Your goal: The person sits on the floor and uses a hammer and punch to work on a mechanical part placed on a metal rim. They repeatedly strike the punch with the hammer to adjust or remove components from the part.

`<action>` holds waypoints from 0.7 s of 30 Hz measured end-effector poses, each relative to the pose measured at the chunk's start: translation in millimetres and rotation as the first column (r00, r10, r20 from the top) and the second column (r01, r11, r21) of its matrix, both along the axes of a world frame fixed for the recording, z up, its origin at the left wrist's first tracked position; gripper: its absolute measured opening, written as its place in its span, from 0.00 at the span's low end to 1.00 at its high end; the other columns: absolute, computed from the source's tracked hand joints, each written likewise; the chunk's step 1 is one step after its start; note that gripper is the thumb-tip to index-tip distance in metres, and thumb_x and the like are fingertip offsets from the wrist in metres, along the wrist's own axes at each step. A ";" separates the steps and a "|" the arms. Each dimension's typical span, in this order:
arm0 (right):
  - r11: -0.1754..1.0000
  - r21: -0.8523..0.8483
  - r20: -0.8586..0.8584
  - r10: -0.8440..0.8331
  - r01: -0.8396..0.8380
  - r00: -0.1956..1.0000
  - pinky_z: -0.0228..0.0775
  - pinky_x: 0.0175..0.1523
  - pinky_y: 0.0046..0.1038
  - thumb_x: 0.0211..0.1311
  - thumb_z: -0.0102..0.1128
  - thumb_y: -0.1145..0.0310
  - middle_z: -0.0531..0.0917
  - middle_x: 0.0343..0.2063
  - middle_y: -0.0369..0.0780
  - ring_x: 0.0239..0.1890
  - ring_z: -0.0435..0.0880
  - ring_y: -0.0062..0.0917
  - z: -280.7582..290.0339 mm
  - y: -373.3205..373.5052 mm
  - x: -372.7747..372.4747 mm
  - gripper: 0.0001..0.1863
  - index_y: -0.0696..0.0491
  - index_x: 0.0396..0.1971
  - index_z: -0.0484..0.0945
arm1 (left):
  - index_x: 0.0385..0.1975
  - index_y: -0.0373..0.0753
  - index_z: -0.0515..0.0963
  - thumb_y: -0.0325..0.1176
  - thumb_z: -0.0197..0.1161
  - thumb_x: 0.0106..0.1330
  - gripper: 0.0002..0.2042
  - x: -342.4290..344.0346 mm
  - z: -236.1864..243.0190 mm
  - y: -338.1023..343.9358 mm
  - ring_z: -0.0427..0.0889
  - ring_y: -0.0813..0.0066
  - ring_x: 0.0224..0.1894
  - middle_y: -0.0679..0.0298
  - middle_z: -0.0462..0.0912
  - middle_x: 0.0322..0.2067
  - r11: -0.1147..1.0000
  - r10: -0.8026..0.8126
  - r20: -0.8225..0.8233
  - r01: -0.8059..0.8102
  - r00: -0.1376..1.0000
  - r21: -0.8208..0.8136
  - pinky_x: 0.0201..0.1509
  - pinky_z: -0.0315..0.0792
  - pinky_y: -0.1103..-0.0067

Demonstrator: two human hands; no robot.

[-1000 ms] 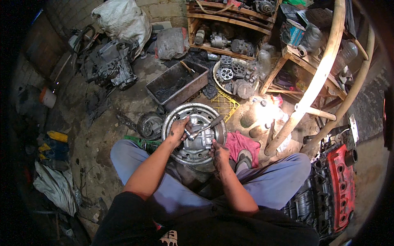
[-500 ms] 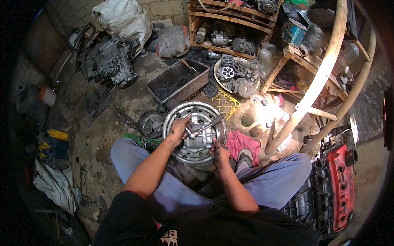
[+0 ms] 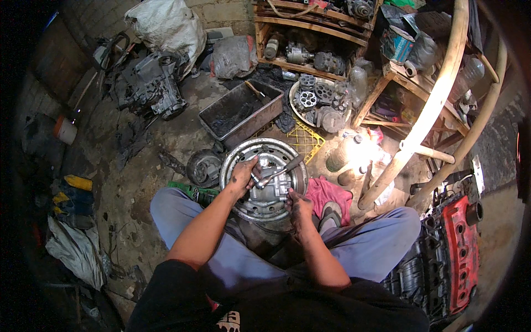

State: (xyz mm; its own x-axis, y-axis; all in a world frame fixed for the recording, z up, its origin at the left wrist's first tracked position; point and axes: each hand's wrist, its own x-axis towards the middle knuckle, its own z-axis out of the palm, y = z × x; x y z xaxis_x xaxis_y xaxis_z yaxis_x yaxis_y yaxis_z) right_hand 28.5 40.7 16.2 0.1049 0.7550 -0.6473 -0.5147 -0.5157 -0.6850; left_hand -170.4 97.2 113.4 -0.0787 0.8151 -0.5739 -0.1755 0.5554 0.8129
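Observation:
A grey metal machine part (image 3: 269, 191) rests inside a steel wheel rim (image 3: 234, 162) on the floor between my knees. My left hand (image 3: 244, 174) grips the near end of a metal socket wrench (image 3: 282, 169) that slants up to the right over the part. My right hand (image 3: 298, 203) is closed on the part's lower right edge, fingers blackened with grease. Both forearms come up from the lower edge over my blue trousers.
A pink rag (image 3: 326, 193) lies right of the rim, a dark round part (image 3: 203, 167) to its left. Behind stand a rectangular metal tray (image 3: 241, 112), a yellow crate (image 3: 304, 141), a basin of parts (image 3: 319, 99), wooden shelves (image 3: 310, 33), an engine (image 3: 152, 86). A red engine block (image 3: 462, 243) sits at right.
None beyond a slight shift of the view; both hands stay on the wrench and the part.

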 end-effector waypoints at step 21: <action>0.997 0.076 0.041 0.021 -0.024 0.999 0.66 0.24 0.21 0.63 0.65 0.67 0.76 0.19 0.33 0.19 0.72 0.18 -11.9 1.1 3.6 0.11 0.61 0.32 0.80 | 0.28 0.36 0.75 0.49 0.54 0.72 0.20 -3.4 -8.5 1.3 0.61 0.82 0.07 0.62 0.77 0.16 1.000 -0.003 0.017 0.002 1.000 0.020 0.09 0.52 0.82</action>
